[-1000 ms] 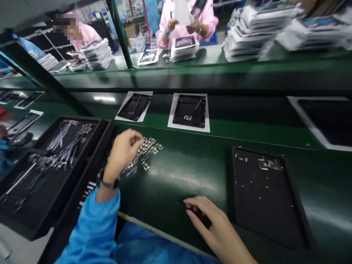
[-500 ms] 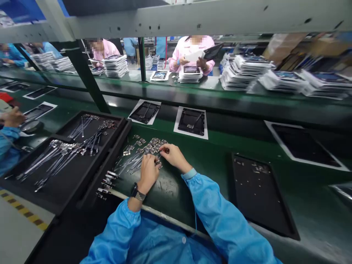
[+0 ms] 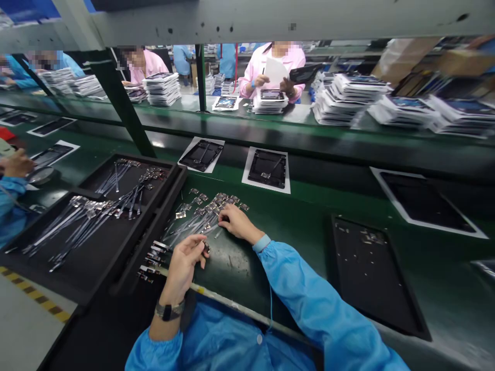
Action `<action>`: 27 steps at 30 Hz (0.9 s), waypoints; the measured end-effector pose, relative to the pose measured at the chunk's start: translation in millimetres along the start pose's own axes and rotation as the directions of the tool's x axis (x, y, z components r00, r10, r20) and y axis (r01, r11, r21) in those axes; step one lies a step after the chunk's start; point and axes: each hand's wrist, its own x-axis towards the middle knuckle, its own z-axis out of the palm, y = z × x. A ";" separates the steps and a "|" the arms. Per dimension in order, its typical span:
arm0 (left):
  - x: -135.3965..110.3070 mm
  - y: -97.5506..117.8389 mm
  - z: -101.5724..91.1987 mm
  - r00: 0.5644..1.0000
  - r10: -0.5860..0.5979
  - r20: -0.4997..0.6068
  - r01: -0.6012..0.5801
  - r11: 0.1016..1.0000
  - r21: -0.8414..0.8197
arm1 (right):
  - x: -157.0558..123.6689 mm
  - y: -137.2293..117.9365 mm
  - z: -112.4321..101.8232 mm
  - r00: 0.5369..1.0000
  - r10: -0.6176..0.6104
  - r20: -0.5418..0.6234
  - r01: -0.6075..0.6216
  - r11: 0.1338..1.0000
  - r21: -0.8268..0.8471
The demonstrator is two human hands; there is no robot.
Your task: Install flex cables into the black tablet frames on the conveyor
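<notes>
My left hand (image 3: pixel 184 263), a watch on its wrist, is raised over the near edge of the bench. Its thumb and fingers pinch a small circuit board (image 3: pixel 206 248). My right hand (image 3: pixel 240 222) is at the right side of a loose pile of small circuit boards with flat ribbon cables (image 3: pixel 199 219). The right fingertips are pressed together above a pale strip; what they hold, if anything, is hidden. More small boards (image 3: pixel 149 269) lie in a row along the bench edge to the left of my left hand.
Black trays (image 3: pixel 96 247) with bundled ribbon cables stand left. Right is a black tray (image 3: pixel 371 278) with small parts. Black panels on white sheets (image 3: pixel 266 170) lie beyond the pile. A green post (image 3: pixel 119 103) and overhead beam (image 3: pixel 270 23) frame co-workers opposite; another person's hand (image 3: pixel 17 164) is far left.
My left hand has drawn back toward me and left, away from the pile, with the small circuit board. My right hand has shifted slightly left and down over the pile.
</notes>
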 end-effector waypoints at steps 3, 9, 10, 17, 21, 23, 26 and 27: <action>-9.3 -7.6 -5.7 0.998 -0.047 -0.034 0.045 0.998 -0.047 | 4.7 -2.4 -4.3 0.997 -0.047 0.061 0.047 0.999 -0.006; -13.9 -13.4 -14.3 0.985 -0.163 -0.054 0.152 0.975 -0.165 | 1.5 -15.1 -23.6 0.986 -0.091 0.142 0.090 0.996 0.016; -13.8 -13.8 -14.7 0.982 -0.183 -0.050 0.171 0.968 -0.185 | -1.4 -17.8 -28.0 0.981 -0.099 0.165 0.094 0.995 0.037; -12.2 -10.7 -6.4 0.986 -0.167 -0.013 0.154 0.934 -0.323 | -49.1 -26.8 -59.0 0.940 0.005 0.341 -0.235 0.734 0.637; -12.9 -7.6 1.9 0.988 -0.153 0.013 0.150 0.946 -0.287 | -84.1 -26.6 -73.7 0.955 0.099 0.279 -0.292 0.482 0.826; -13.0 -7.0 6.8 0.989 -0.147 0.017 0.147 0.963 -0.228 | -96.4 -27.1 -80.5 0.965 0.173 0.197 -0.258 0.496 0.829; -12.8 -6.2 15.4 0.987 -0.156 0.030 0.159 0.976 -0.148 | -105.7 -27.5 -87.1 0.969 0.245 0.024 -0.178 0.631 0.755; -12.7 -6.1 18.5 0.985 -0.166 0.043 0.171 0.976 -0.134 | -106.8 -27.0 -87.5 0.970 0.242 -0.017 -0.154 0.667 0.729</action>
